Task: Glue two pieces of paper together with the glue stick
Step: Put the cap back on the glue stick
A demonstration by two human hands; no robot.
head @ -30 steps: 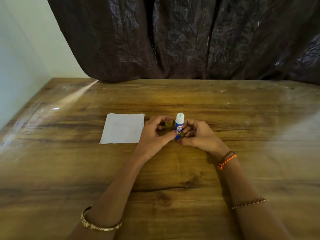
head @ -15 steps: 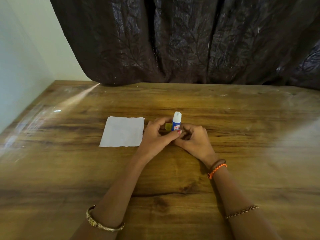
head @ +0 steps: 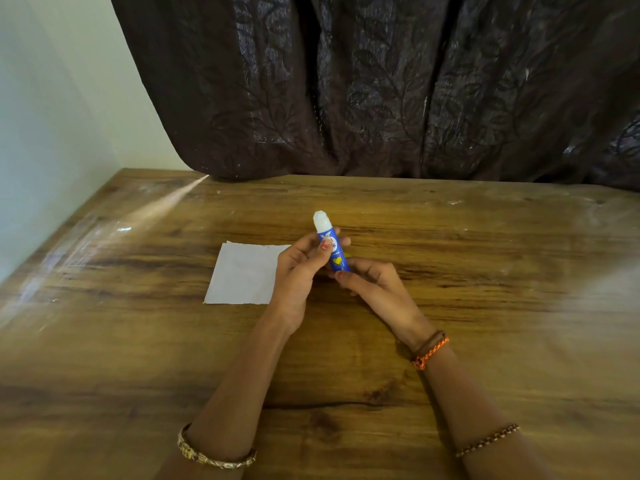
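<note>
A blue glue stick (head: 331, 249) with its white glue tip bare points up and away from me over the middle of the wooden table (head: 485, 271). My left hand (head: 298, 275) grips its barrel with thumb and fingers. My right hand (head: 374, 289) pinches the stick's lower end. A white square of paper (head: 244, 273) lies flat on the table just left of my left hand; a second edge shows at its top left corner. The cap, seen earlier as a yellow piece, is hidden behind my hands.
A dark patterned curtain (head: 381, 88) hangs along the table's far edge. A pale wall (head: 45, 133) runs along the table's left side. Bracelets sit on both wrists.
The glue stick has lifted off the table and tilted a little to the left, both hands rising with it. The camera has tipped upward, showing more curtain.
</note>
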